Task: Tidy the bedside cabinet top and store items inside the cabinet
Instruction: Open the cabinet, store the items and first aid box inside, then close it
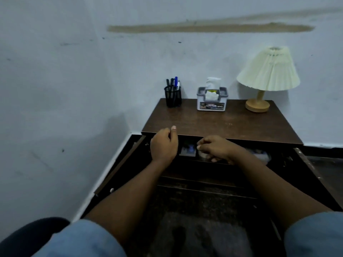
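The dark wooden bedside cabinet (219,125) stands against the wall with both doors swung open. Both hands are at its upper shelf, just under the top's front edge. My left hand (163,144) hovers there with loosely curled fingers and the thumb raised by the edge; nothing shows in it. My right hand (215,147) reaches into the shelf, its fingers curled over a pale round object (203,155). A small dark box (187,150) lies on the shelf between the hands. Another pale item (259,153) lies to the right, partly hidden.
On the top, along the wall, stand a black mesh pen holder (173,98) with several pens, a grey tissue box (212,100) and a cream pleated lamp (267,78). The left door (120,164) and right door (313,175) jut out towards me. My knees are at the bottom.
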{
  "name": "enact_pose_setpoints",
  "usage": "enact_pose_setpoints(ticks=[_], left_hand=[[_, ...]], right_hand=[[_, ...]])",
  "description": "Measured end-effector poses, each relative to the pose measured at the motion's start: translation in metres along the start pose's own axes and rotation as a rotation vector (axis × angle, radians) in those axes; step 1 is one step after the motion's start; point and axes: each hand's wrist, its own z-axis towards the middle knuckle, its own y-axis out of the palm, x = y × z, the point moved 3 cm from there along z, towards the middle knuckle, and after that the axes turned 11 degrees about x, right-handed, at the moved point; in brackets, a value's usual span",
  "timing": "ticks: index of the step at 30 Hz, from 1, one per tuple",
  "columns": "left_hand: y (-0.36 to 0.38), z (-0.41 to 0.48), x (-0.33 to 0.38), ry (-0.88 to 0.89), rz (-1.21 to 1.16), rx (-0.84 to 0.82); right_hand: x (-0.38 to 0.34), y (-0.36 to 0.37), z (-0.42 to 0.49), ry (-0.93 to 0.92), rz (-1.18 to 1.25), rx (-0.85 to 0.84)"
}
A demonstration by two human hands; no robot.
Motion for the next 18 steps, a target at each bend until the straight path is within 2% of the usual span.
enact_pose_setpoints(ticks=[5, 7, 10, 14, 18], left_hand=[[-0.044, 0.060, -0.025, 0.235, 0.490, -0.243], [-0.058, 0.074, -0.038, 0.275, 0.533, -0.411], [-0.079, 0.083, -0.061, 0.238, 0.504, -0.623], [-0.103, 0.080, -0.086, 0.184, 0.396, -0.592], [-0.108, 0.082, -0.100, 0.107, 0.311, -0.572]], right_hand=[[-0.050, 0.063, 0.000, -0.314, -0.065, -0.007], [-0.063, 0.089, 0.002, -0.423, -0.143, -0.002], [-0.084, 0.122, 0.003, -0.572, -0.184, 0.002], [-0.106, 0.162, 0.003, -0.814, -0.321, -0.024], [-0.106, 0.196, 0.001, -0.941, -0.466, -0.079]])
